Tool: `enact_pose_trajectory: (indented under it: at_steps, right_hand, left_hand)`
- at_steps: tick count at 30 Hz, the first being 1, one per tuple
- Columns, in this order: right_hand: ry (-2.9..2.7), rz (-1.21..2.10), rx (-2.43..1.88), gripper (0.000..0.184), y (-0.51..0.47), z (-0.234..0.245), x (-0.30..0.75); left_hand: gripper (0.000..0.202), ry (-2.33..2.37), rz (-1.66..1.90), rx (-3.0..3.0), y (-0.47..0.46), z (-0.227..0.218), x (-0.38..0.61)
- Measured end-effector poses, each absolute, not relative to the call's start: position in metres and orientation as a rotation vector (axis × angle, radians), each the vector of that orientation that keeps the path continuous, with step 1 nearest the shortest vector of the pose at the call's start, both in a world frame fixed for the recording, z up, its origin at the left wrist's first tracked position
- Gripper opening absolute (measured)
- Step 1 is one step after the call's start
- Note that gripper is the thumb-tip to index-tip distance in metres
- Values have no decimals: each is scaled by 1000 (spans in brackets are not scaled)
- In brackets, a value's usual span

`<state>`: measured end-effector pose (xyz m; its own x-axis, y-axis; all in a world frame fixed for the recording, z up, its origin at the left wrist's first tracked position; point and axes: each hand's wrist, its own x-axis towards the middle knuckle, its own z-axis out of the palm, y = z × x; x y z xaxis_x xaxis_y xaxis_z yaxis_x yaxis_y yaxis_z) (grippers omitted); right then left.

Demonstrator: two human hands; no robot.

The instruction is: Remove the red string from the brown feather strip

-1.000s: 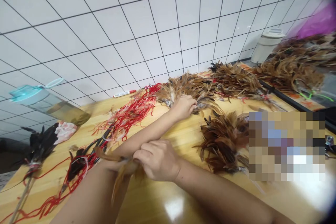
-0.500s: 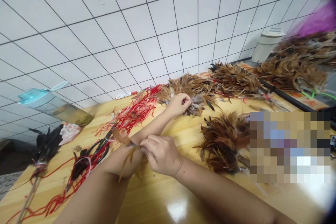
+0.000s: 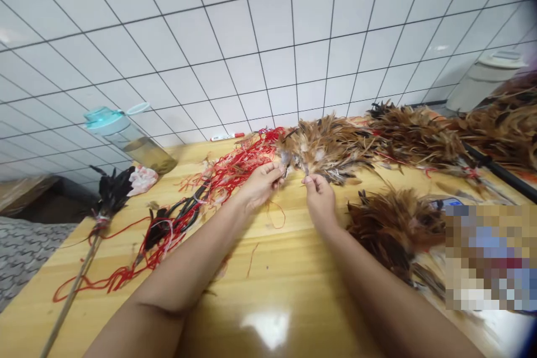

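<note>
Both my arms reach over a yellow wooden table toward a pile of brown feathers at its far edge. My left hand pinches the near left end of that pile, fingers closed on a few feather quills. Just to the right, my right hand is closed in a pinch at the pile's near edge, on what looks like a feather quill. A tangle of red string lies directly left of my left hand.
A second brown feather bunch lies right of my right arm. More feather bunches line the back right. A clear bottle with a teal lid, black feathers on a stick, a marker and a white tiled wall stand behind.
My right hand left the feathers it held near my left forearm and moved forward to the far pile. My left hand stayed at the pile. The view shifted right.
</note>
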<state>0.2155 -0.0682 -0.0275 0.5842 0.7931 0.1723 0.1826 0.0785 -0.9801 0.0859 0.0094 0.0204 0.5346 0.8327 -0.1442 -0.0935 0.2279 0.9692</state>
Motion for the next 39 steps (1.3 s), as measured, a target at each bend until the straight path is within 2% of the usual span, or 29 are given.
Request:
enact_pose_trajectory:
  at_steps: [12,16,24,34,39]
  right_hand:
    - [-1050,550,-1543,27,-72,-23,214]
    - [-1060,532,-1575,27,-73,-23,214]
    - [-992,584,-1540,27,-72,-26,216]
    - [-1005,605,-1517,28,-72,-25,215]
    - [-1018,647,-1484,27,-70,-28,214]
  left_hand:
    - [32,700,672,1121,2,7,87]
    - [28,747,770,1232,-1,13,89]
    - [18,810,728,1187,7,9,79]
    - [30,691,715,1125,1,14,81]
    - [30,688,670,1078,-4,13,86]
